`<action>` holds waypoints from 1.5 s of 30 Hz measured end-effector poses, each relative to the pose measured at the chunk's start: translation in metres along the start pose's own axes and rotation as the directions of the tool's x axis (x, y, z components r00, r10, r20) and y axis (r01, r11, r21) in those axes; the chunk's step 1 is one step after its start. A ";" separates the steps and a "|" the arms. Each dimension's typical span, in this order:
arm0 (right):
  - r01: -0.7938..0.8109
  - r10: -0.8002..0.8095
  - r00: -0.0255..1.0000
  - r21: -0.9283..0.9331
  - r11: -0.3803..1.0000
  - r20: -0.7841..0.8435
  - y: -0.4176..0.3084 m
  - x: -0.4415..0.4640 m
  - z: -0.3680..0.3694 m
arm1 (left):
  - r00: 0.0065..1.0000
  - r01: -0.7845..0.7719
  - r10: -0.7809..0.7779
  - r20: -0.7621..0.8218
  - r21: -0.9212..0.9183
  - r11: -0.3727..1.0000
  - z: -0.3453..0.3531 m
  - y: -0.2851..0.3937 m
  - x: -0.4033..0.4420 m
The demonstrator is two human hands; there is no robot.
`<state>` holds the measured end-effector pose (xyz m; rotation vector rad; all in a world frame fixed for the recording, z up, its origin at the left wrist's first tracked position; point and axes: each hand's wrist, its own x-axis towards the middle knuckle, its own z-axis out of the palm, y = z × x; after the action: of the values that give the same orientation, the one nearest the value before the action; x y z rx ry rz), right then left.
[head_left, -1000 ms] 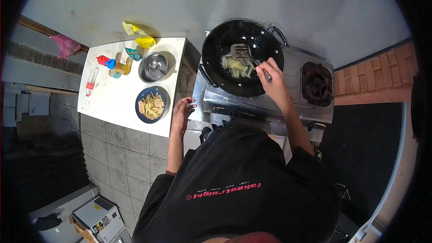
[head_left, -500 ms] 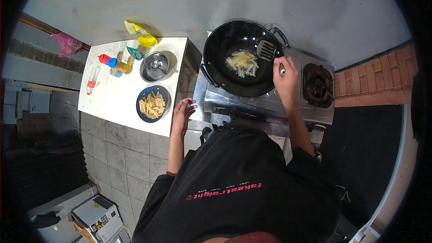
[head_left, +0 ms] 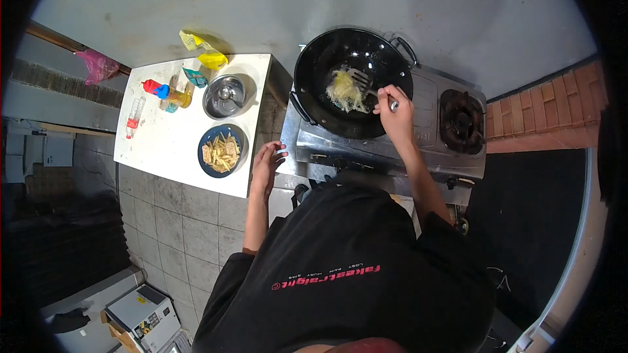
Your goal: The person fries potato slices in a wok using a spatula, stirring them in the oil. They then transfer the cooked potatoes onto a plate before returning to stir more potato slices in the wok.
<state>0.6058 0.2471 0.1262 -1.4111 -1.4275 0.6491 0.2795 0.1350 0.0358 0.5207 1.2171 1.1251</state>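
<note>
two hands, one wok, one spatula

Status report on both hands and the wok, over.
Right hand gripping spatula at the pale food in the wok. Left hand loosely open beside white table. Nothing visible blocking the spatula.

The wok sits on the stove, left of the bare burner; food lies in it. Left of the stove stands the table, with the plate before the bowl, and bottles further left. A bag, apparently, lies behind the bowl.
</note>
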 end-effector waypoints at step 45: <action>0.155 -0.196 0.974 -0.295 0.943 -0.113 -0.016 0.021 -0.038 | 1.000 0.012 -0.013 -0.024 -0.016 1.000 -0.006 -0.003 0.000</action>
<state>0.6366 0.2543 0.1607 -1.4947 -1.5560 0.2299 0.2756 0.1324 0.0318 0.4883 1.2301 1.1320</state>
